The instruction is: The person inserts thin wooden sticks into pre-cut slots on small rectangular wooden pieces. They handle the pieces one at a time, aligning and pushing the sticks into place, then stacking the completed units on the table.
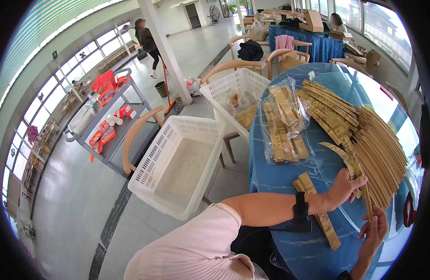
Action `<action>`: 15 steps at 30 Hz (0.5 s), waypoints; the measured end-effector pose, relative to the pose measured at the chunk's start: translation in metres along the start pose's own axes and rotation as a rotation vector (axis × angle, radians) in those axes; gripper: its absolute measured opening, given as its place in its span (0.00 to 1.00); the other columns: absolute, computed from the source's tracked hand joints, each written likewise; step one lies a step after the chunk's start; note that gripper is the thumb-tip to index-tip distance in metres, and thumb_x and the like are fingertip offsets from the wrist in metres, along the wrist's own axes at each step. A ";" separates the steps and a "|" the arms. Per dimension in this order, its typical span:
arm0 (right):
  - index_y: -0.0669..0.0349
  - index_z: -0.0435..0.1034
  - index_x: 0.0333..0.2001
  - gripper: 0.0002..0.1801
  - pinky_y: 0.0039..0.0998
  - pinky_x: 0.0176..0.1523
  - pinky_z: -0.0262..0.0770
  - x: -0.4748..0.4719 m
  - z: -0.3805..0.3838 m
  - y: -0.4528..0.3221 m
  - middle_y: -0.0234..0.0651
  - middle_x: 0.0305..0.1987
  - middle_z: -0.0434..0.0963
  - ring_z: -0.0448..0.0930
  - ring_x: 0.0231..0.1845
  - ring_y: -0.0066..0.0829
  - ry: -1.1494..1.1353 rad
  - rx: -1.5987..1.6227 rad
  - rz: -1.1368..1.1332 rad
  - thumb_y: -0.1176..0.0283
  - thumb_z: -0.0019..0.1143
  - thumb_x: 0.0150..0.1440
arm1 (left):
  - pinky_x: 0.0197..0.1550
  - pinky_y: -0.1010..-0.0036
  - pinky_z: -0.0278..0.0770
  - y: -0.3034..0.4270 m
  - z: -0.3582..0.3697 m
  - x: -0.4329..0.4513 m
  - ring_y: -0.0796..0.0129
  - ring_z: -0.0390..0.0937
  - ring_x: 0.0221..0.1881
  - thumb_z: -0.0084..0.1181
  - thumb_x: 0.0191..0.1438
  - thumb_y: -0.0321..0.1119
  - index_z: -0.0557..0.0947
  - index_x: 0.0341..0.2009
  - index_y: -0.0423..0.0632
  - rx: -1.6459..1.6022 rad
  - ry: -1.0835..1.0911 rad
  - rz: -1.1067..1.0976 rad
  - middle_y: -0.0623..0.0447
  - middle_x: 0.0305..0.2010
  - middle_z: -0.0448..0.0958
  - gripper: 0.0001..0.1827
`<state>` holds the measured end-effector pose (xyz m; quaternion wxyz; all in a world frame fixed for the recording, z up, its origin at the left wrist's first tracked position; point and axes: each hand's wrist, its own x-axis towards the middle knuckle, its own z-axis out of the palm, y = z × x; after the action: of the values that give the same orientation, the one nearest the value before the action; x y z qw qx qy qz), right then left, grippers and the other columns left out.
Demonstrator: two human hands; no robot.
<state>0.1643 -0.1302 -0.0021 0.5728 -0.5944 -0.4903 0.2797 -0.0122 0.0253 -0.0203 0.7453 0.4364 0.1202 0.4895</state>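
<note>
My left hand [342, 187] pinches a few thin tan strips [350, 161], which look like bamboo and carry dark markings; their upper ends spread apart. Lower down, the fingers of my right hand [375, 224] grip the bottom end of a narrow strip [367, 198] that runs up to the left hand. A large fanned row of similar strips [379, 154] lies just beyond both hands on the round table. Farther back is a looser pile of marked strips [328, 105]. Under my left forearm, a few flat strips [328, 231] lie partly hidden.
Clear plastic bags [285, 122] holding strip bundles lie on the blue-covered table [316, 171]. To the left are a bare-bottomed white plastic crate [183, 168] and another crate [236, 82] with contents. Beyond stand a grey trolley [131, 126], a white pillar [166, 49] and a walking person [146, 40].
</note>
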 end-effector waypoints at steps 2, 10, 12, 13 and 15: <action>0.68 0.72 0.61 0.21 0.14 0.16 0.58 0.001 -0.007 -0.002 0.38 0.38 0.81 0.68 0.15 0.11 0.003 0.088 -0.015 0.62 0.48 0.75 | 0.17 0.76 0.69 0.006 -0.005 0.003 0.75 0.72 0.18 0.63 0.69 0.46 0.80 0.36 0.43 -0.003 0.000 -0.053 0.57 0.25 0.74 0.18; 0.74 0.66 0.69 0.29 0.17 0.15 0.64 0.001 -0.020 -0.003 0.56 0.55 0.84 0.73 0.15 0.17 -0.106 0.330 -0.102 0.62 0.52 0.73 | 0.22 0.73 0.70 0.015 -0.009 0.006 0.75 0.67 0.19 0.63 0.69 0.45 0.79 0.32 0.45 -0.194 0.039 -0.159 0.58 0.24 0.72 0.18; 0.74 0.66 0.69 0.30 0.17 0.15 0.65 0.001 -0.021 -0.002 0.56 0.55 0.84 0.73 0.15 0.17 -0.102 0.326 -0.092 0.62 0.52 0.73 | 0.23 0.74 0.70 0.018 -0.008 0.005 0.75 0.67 0.19 0.63 0.70 0.45 0.79 0.32 0.46 -0.229 0.019 -0.160 0.58 0.25 0.72 0.18; 0.74 0.67 0.69 0.29 0.17 0.15 0.65 0.001 -0.021 -0.001 0.56 0.55 0.84 0.73 0.14 0.17 -0.100 0.325 -0.096 0.62 0.52 0.73 | 0.23 0.74 0.70 0.019 -0.007 0.005 0.76 0.68 0.20 0.63 0.70 0.45 0.79 0.32 0.46 -0.242 0.016 -0.167 0.58 0.25 0.72 0.18; 0.74 0.67 0.68 0.29 0.17 0.15 0.65 0.001 -0.021 0.001 0.56 0.54 0.85 0.73 0.14 0.17 -0.092 0.323 -0.106 0.62 0.53 0.73 | 0.23 0.74 0.70 0.020 -0.006 0.003 0.76 0.68 0.20 0.63 0.69 0.46 0.79 0.31 0.47 -0.250 0.007 -0.170 0.58 0.24 0.72 0.19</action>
<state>0.1835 -0.1374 0.0012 0.6515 -0.4547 -0.4953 0.3513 -0.0269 0.0340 -0.0073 0.8322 0.3266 0.0972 0.4374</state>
